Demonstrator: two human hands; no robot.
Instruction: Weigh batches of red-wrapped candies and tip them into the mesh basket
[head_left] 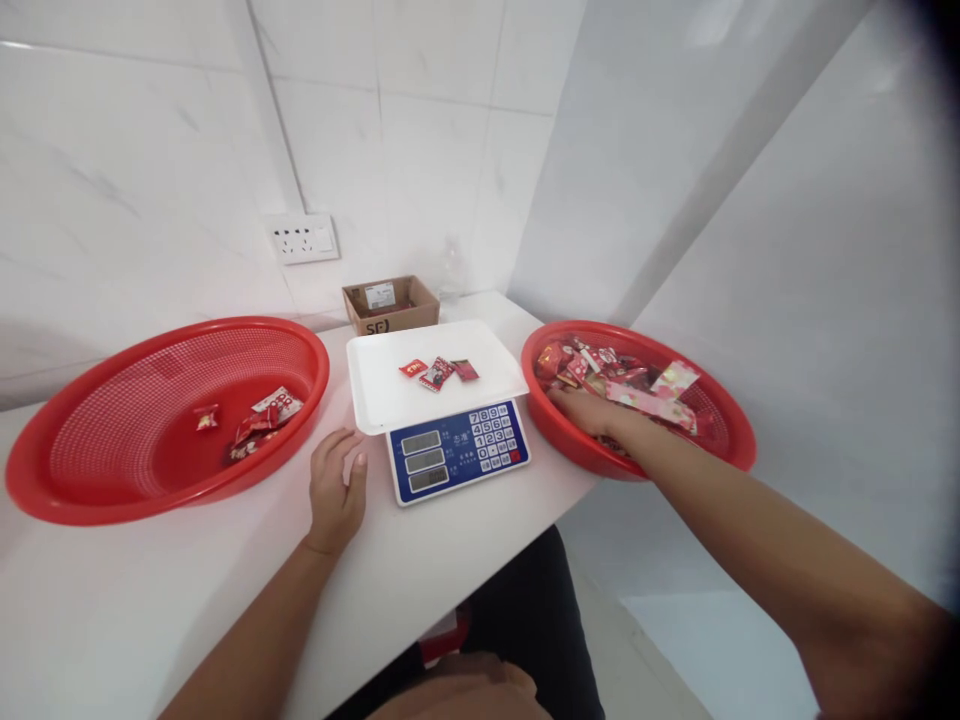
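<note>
A blue-and-white electronic scale [457, 448] stands in the middle of the white counter, and three red wrapped candies [439, 372] lie on its white tray [382, 395]. My left hand [335, 490] rests flat on the counter just left of the scale, fingers loosely curled and holding nothing. My right hand [592, 408] reaches into the red basket on the right [731, 430], among several red and pink candy packets [645, 390]. Its fingers are buried in the packets, so their grip is hidden.
A larger red mesh basket [90, 480] on the left holds a few candies [259, 420]. A small open cardboard box [390, 305] sits behind the scale below a wall socket [302, 238]. The counter ends right of the scale, with floor below.
</note>
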